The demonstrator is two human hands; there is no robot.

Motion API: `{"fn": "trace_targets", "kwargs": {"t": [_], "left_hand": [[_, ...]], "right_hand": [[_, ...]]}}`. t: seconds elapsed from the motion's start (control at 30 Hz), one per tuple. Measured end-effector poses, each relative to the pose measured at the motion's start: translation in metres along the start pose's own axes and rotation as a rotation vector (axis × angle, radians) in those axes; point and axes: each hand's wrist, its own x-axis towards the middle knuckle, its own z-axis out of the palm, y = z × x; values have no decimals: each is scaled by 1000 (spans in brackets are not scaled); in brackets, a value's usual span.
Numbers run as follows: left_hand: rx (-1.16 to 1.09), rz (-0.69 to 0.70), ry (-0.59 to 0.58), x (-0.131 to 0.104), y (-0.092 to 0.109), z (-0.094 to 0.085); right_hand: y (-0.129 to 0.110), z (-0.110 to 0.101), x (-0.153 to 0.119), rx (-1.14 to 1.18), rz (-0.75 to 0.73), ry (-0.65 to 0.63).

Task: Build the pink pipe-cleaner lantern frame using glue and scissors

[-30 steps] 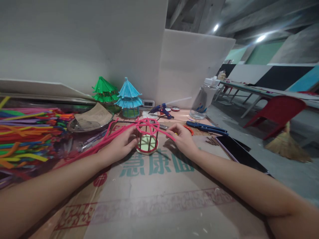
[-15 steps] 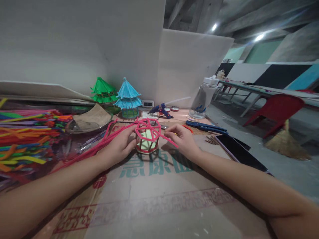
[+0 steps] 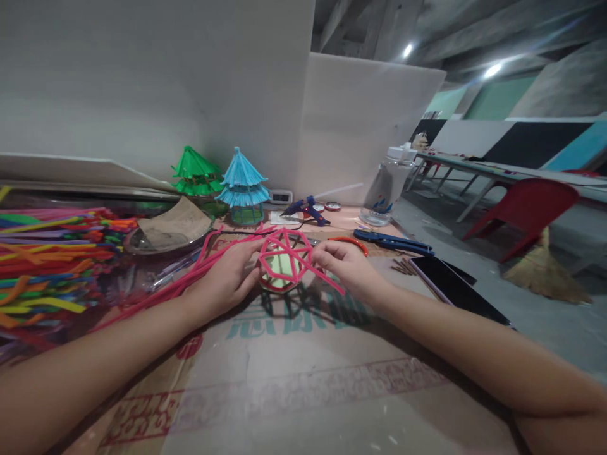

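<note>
Between my hands is a small six-sided pavilion frame (image 3: 286,255), with pink pipe-cleaner edging and spokes on top and a pale green floor. It tilts toward me. My left hand (image 3: 227,276) is closed on the frame's left side, thumb at the near side. On the right, my right hand (image 3: 348,266) pinches at the frame's right corner, where a loose pink pipe-cleaner end (image 3: 331,281) sticks out below the fingers. Whether the fingertips grip that pipe cleaner or the rim is partly hidden. Long pink pipe cleaners (image 3: 165,292) lie under my left forearm.
Bundles of coloured pipe cleaners (image 3: 52,259) lie at left beside a bowl (image 3: 156,243). Behind stand a green model pavilion (image 3: 192,170), a blue one (image 3: 243,183), a glue gun (image 3: 308,208) and a bottle (image 3: 385,189). Blue-handled pliers (image 3: 393,242) and a phone (image 3: 459,291) lie right.
The pavilion frame has tipped toward me, so its pink top faces me more. The loose pink end has swung slightly right and down. My right hand has shifted slightly.
</note>
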Motion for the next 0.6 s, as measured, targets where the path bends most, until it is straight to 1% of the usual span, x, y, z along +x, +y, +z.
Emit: {"fn": "trace_targets", "kwargs": {"t": [0.1, 0.23, 0.3, 0.43, 0.5, 0.6], "left_hand": [[-4, 4, -4, 0, 1, -1], [-9, 7, -8, 0, 0, 0], [-14, 1, -16, 0, -1, 0], [-16, -4, -18, 0, -2, 0], [-13, -1, -12, 0, -1, 0], [-7, 0, -27, 0, 1, -1]], "right_hand": [[-7, 4, -5, 23, 45, -24], [-8, 7, -8, 41, 26, -14], [-8, 6, -8, 18, -32, 28], [-11, -2, -5, -67, -221, 136], [-14, -6, -2, -36, -271, 133], [-17, -11, -1, 89, -269, 67]]}}
